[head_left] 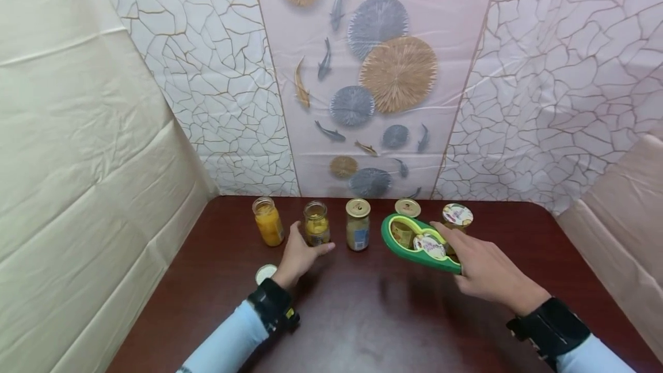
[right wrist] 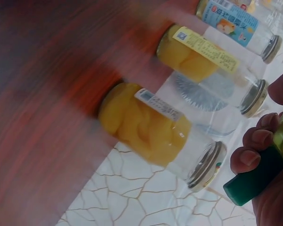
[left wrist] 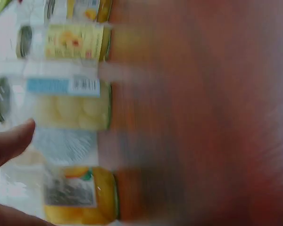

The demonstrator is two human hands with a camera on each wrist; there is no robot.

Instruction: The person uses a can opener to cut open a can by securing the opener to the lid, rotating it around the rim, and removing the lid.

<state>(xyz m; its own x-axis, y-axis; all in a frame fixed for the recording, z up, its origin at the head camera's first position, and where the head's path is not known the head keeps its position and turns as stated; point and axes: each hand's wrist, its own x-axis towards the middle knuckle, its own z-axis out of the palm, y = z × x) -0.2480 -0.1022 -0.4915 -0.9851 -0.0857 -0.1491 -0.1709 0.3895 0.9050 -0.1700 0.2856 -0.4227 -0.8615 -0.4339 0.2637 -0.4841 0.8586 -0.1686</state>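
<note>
My left hand (head_left: 299,257) is spread beside an uncapped jar of yellow fruit (head_left: 316,226), its thumb stretched out in front. In the left wrist view the thumb (left wrist: 14,141) and that jar (left wrist: 80,195) appear with space between them. My right hand (head_left: 484,263) grips a green jar opener (head_left: 422,263) above the table; in the right wrist view its fingers (right wrist: 254,146) curl round the handle. A white printed lid (head_left: 430,245) shows within the opener's loop; I cannot tell how firmly it sits there. The opener partly covers the two capped jars behind it.
An uncapped orange jar (head_left: 269,224) stands far left, with a loose white lid (head_left: 266,273) in front of it. Capped jars continue the row: one with a blue label (head_left: 358,229), one gold-lidded (head_left: 407,208), one with a printed lid (head_left: 458,213). Patterned cloth hangs behind the dark table (head_left: 352,315).
</note>
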